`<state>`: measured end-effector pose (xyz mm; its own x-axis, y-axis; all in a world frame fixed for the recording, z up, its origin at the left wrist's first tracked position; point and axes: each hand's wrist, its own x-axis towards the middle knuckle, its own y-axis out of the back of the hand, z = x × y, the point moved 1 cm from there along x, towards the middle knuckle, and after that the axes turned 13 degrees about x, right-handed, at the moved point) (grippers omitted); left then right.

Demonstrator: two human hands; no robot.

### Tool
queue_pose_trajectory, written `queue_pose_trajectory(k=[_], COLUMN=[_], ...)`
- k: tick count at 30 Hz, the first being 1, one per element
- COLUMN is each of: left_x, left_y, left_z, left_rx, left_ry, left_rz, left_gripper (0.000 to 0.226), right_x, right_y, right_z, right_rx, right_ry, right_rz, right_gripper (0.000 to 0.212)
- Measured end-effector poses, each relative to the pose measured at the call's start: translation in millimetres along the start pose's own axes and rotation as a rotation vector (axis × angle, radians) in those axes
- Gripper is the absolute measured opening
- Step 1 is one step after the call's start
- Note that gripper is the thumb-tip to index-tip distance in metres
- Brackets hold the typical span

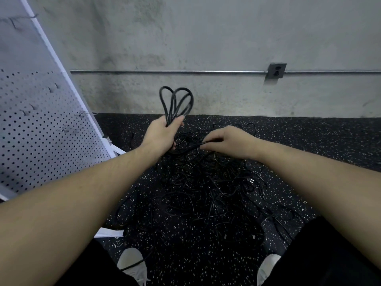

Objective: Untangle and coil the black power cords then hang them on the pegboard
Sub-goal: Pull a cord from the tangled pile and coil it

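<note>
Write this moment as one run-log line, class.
left hand: grips coiled cord loops | right hand: pinches cord strand | tangled pile: on floor | pegboard: hooks bare

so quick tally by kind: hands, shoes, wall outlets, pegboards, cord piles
hands: 2 (left hand, right hand)
shoes: 2 (left shoe, right shoe)
outlets: 1 (outlet)
pegboards: 1 (pegboard)
cord piles: 1 (pile)
total: 7

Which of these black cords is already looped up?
The cord bundle gripped in the left hand, loops standing upward; the others lie tangled on the floor.
</note>
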<state>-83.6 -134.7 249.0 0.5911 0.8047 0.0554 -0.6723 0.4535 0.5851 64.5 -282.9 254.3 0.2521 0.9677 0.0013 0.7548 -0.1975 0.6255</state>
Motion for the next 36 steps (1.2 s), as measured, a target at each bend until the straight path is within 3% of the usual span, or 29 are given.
queue_pose_trajectory(k=[4, 7, 10, 14, 17, 23, 27, 30, 36], left_x=[-5.7, -7.6, -11.7, -13.3, -11.0, -4.2, -5.4, -2.7, -0.2], left_y=[-6.5, -10.1, -12.3, -12.8, -9.4, -5.3, -3.9, 2.1, 15.8], left_z=[-0.5, 0.6, 6.4, 20.6, 21.7, 2.2, 2.7, -1.7, -12.4], left_rx=[0.086, 0.332, 0.612, 0.719, 0.756, 0.553, 0.415, 0.355, 0.297], left_ry=[-0.142, -0.232, -0.281, -0.258, -0.226, -0.100, 0.024, 0.092, 0.183], left_rz=[-0.191, -0.353, -0.301, -0.215, -0.220, -0.402, -0.401, -0.365, -0.333], left_gripper=[0.033, 0.032, 0.026, 0.043, 0.039, 0.041, 0.042, 0.045, 0.047], right_x=[4.0, 7.1, 9.6, 10.4, 10.3, 0.5, 0.3, 0.8, -6.9], right_y=[4.2, 4.4, 2.7, 1.7, 7.1, 19.4, 18.2, 20.9, 31.4], right_z=[-3.5, -4.6, -2.3, -6.1, -5.2, 16.4, 10.2, 3.0, 21.1], right_rx=[0.066, 0.098, 0.057, -0.094, -0.133, 0.008, 0.141, 0.242, 0.076], right_ry=[0.107, 0.106, 0.082, 0.121, 0.104, 0.018, 0.136, 0.117, 0.005], right_rz=[0.150, 0.139, 0.103, 0.124, 0.134, 0.267, 0.354, 0.332, 0.252], right_gripper=[0.011, 0.009, 0.015, 0.034, 0.044, 0.021, 0.020, 0.021, 0.029])
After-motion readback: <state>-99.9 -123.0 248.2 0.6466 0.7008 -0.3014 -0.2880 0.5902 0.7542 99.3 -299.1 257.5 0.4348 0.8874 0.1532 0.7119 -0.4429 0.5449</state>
